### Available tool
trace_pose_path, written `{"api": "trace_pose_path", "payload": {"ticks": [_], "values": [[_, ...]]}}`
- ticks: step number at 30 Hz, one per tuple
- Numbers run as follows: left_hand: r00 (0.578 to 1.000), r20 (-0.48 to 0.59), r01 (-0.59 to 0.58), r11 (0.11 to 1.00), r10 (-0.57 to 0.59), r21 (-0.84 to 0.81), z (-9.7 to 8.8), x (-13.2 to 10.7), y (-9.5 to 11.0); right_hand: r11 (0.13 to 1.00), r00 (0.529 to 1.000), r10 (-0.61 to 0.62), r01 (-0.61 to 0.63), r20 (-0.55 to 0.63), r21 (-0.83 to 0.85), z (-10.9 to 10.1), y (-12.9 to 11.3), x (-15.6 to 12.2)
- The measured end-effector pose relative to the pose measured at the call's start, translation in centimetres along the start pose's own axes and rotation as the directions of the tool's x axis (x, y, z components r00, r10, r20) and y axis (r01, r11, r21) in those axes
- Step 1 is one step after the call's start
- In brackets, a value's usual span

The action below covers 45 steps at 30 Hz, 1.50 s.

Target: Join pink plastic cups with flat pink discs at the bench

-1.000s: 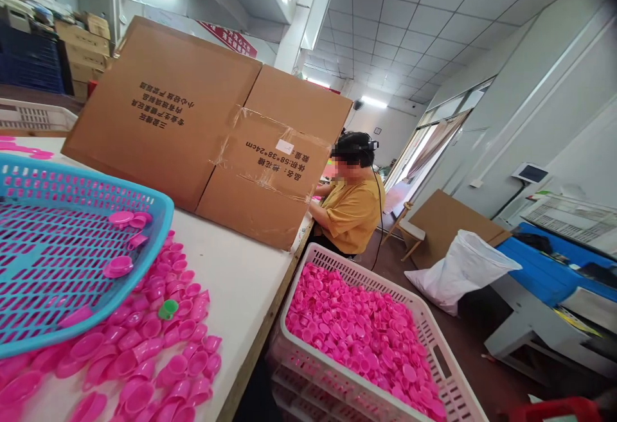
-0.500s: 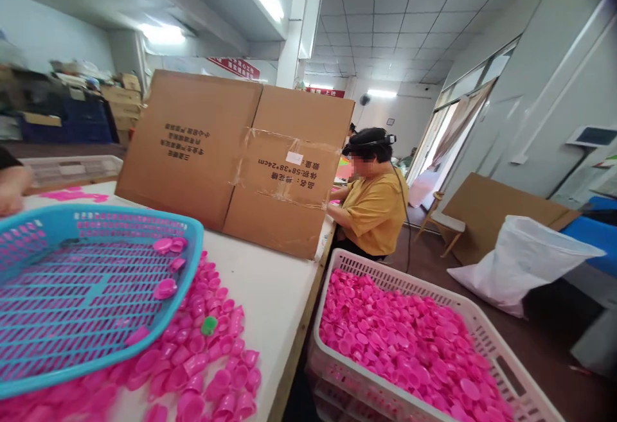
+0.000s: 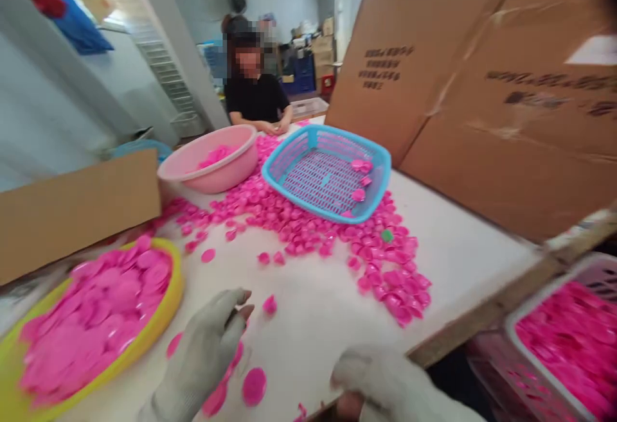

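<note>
My left hand (image 3: pixel 205 354), in a white glove with bare fingertips, rests low on the white table (image 3: pixel 313 300), fingers curled close together over some flat pink discs (image 3: pixel 254 386). Whether it grips one is hidden. A small pink cap (image 3: pixel 269 305) lies just beyond its fingertips. My right hand (image 3: pixel 385 383), also gloved, sits blurred at the table's near edge, its fingers not clear. A spread of pink caps (image 3: pixel 337 229) covers the table middle around a blue basket (image 3: pixel 332 175).
A yellow bowl (image 3: pixel 159 319) of pink discs sits at the left, behind it a cardboard piece (image 3: pixel 77 207). A pink basin (image 3: pixel 212 158) and a seated person in black (image 3: pixel 255 94) are further back. Big cardboard boxes (image 3: pixel 482 101) stand right. A crate of caps (image 3: pixel 563 338) sits below the edge.
The view has swung left from the crate and the person in yellow to the table. Both my gloved hands, the yellow bowl, the pink basin and the person in black have come into view.
</note>
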State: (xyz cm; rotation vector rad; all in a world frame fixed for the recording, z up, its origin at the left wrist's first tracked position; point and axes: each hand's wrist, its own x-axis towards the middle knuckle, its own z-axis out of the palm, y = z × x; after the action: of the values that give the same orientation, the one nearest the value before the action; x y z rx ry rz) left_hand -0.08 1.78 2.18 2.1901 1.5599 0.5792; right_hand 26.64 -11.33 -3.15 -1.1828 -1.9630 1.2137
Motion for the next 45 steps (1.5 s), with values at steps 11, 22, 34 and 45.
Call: {"api": "trace_pose_path", "payload": {"ticks": [11,22,34,45], "values": [[0.974,0.227,-0.038,0.982,-0.005,0.185,4.2,0.4,0.5,0.417,0.857,-0.157,-0.393,-0.491,-0.819,-4.2,7.7,4.0],[0.944,0.323,0.049,0.938,0.069,-0.344,9.2,1.0,2.5,0.736,0.857,-0.197,-0.191,-0.475,-0.650,-4.5,3.6,4.6],[0.996,0.021,0.089,0.986,-0.087,-0.145,3.5,-0.6,-0.7,0.286,0.962,-0.174,-0.155,-0.210,-0.946,-2.2,2.6,8.1],[0.974,0.153,0.118,0.954,-0.165,0.277,2.1,-2.0,-4.1,0.565,0.984,-0.177,0.097,-0.005,-0.819,0.6,2.2,7.0]]}}
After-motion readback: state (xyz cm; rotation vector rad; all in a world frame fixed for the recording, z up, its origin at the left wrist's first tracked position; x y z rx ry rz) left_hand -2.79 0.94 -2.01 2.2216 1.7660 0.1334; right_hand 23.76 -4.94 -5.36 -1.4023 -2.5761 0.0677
